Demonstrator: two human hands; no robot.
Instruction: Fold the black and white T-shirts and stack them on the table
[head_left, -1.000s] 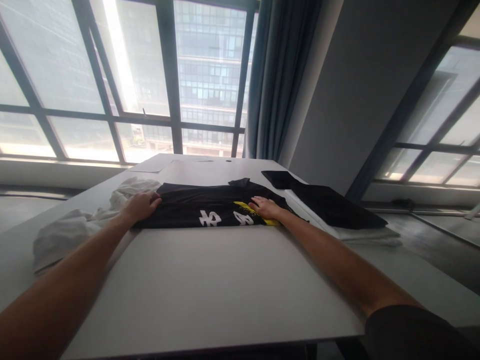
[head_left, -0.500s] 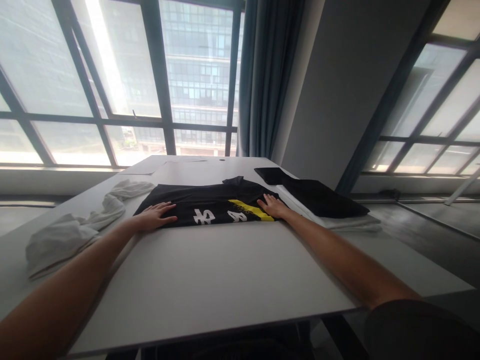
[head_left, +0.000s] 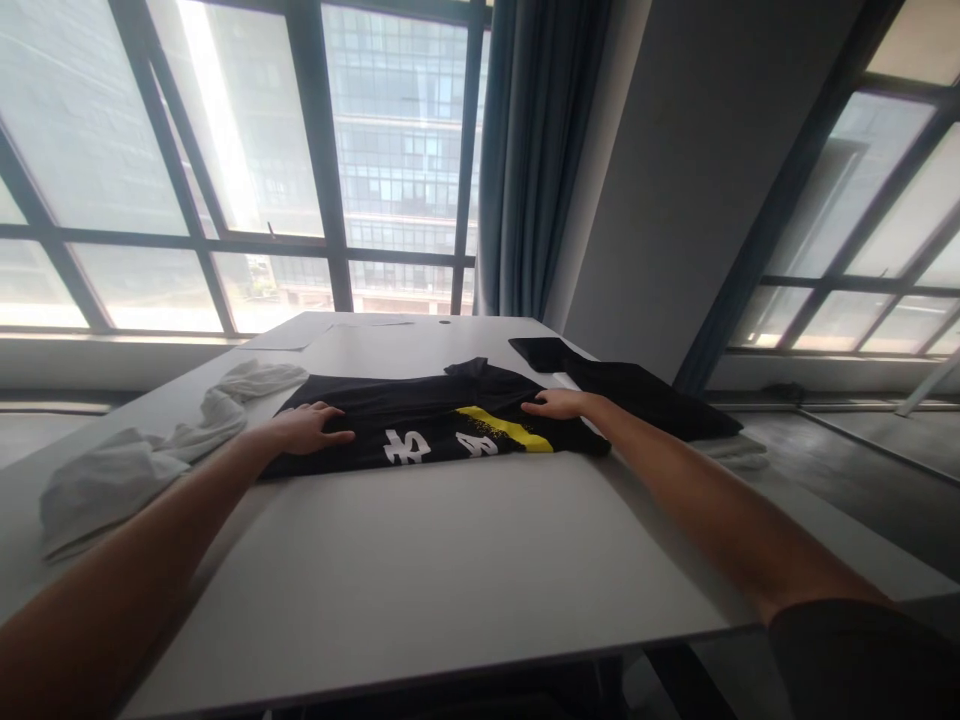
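A black T-shirt (head_left: 435, 440) with white lettering and a yellow stripe lies folded into a wide strip across the white table (head_left: 450, 560). A small black flap sticks up at its far edge. My left hand (head_left: 304, 428) rests on the shirt's left end, open, thumb and fingers apart. Over the right part of the shirt is my right hand (head_left: 559, 403), just beyond the yellow stripe, with its fingers loosely extended and apart. Whether its fingertips touch the cloth is hard to see.
Crumpled white cloth (head_left: 120, 480) lies along the table's left side. To the right, folded black clothing (head_left: 652, 395) sits on top of white cloth (head_left: 735, 452). Paper sheets (head_left: 277, 338) lie at the far left. Windows and a blue curtain (head_left: 517, 160) stand behind.
My right hand has lifted slightly and moved right, its fingers less spread. The shirt's near edge has come a little closer, and its right end shows more. My left hand stays at the left end.
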